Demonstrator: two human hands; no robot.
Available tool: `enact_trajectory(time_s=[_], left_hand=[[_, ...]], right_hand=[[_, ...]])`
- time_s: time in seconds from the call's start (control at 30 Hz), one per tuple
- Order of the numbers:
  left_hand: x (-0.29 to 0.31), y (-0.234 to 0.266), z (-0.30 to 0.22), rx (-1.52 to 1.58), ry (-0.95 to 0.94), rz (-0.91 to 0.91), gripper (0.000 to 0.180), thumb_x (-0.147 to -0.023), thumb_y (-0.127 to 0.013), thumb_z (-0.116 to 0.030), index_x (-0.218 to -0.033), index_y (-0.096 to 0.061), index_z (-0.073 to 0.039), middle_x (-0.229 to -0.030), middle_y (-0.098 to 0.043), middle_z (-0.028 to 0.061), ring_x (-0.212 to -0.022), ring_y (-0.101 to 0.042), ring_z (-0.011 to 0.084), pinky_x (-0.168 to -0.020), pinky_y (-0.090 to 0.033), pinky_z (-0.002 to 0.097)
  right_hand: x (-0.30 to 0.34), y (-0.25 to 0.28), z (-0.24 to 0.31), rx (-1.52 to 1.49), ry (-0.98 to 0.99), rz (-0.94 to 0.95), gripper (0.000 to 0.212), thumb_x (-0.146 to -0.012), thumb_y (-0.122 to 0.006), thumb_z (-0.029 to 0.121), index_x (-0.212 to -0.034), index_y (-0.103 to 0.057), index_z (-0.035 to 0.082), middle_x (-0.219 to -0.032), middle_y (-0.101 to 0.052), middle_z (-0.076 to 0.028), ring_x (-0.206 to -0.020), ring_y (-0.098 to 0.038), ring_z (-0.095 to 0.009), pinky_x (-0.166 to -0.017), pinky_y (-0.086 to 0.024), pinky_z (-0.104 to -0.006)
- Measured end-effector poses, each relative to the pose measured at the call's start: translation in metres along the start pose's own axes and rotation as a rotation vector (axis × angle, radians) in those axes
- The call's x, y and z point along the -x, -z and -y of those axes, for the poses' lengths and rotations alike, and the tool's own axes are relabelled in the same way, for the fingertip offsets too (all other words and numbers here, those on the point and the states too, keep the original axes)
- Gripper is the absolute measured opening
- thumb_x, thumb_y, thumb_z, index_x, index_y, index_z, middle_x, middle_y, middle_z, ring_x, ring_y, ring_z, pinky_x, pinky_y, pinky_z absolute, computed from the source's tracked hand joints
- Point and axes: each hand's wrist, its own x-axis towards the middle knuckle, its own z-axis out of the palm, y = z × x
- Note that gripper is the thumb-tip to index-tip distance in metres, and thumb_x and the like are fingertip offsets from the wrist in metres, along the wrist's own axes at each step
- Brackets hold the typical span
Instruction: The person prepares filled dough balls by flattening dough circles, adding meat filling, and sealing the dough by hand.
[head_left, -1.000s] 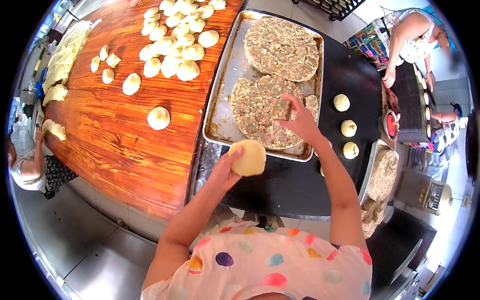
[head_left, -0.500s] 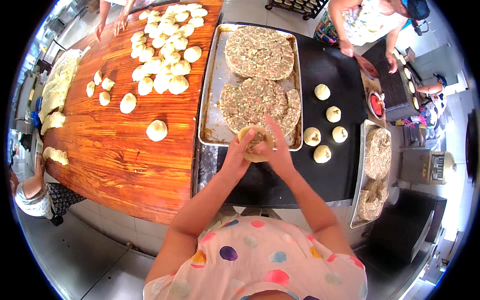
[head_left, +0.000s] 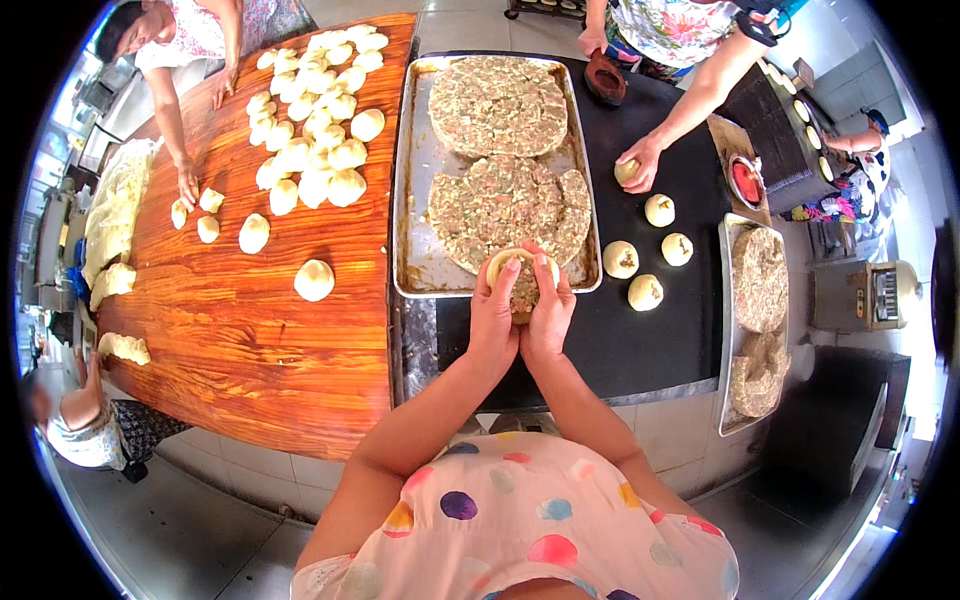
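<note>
Both hands clamped together on filled dough round.
Left hand and right hand side by side, cupping dough round at near rim of metal tray, fingertips over meat filling.

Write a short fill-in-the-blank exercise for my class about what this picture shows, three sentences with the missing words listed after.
1. Both hands, left and right, cup a round of dough with ____ filling in its middle.
2. The metal tray holds ____ large slabs of filling.
3. The heap of plain dough balls lies on the ____ table.

Missing words: meat; two; wooden
</note>
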Motion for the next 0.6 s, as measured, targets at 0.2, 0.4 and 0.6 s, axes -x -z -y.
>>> enact_trajectory(time_s=[0.2,0.4,0.6], left_hand=[[-0.006,0.008,-0.002,-0.087,0.021,0.014,0.024,-0.096,-0.062,-0.02,-0.119,-0.057,-0.013,-0.111,-0.062,0.0009,-0.103,-0.061,0.0144,-0.088,-0.053,0.0327],[-0.01,0.005,0.004,-0.205,-0.057,0.066,0.026,-0.098,-0.059,-0.016,-0.123,-0.057,-0.011,-0.119,-0.061,0.0027,-0.108,-0.06,0.0137,-0.092,-0.051,0.0305],[-0.018,0.015,0.017,-0.219,-0.07,0.064,0.026,-0.098,-0.058,-0.017,-0.124,-0.058,-0.012,-0.117,-0.062,0.0026,-0.106,-0.061,0.0139,-0.09,-0.052,0.0315]], right_hand=[[-0.007,0.013,-0.003,0.03,0.012,0.064,0.044,-0.097,-0.061,0.026,-0.132,-0.056,-0.001,-0.117,-0.065,-0.008,-0.11,-0.058,-0.016,-0.1,-0.041,-0.0292],[-0.009,0.009,0.009,-0.025,-0.195,-0.001,0.037,-0.093,-0.065,0.019,-0.124,-0.061,-0.001,-0.11,-0.066,-0.007,-0.095,-0.063,-0.013,-0.081,-0.051,-0.0267],[-0.015,0.015,-0.002,-0.038,-0.132,-0.029,0.031,-0.093,-0.065,0.014,-0.122,-0.065,0.001,-0.109,-0.067,-0.005,-0.094,-0.063,-0.011,-0.08,-0.051,-0.0259]])
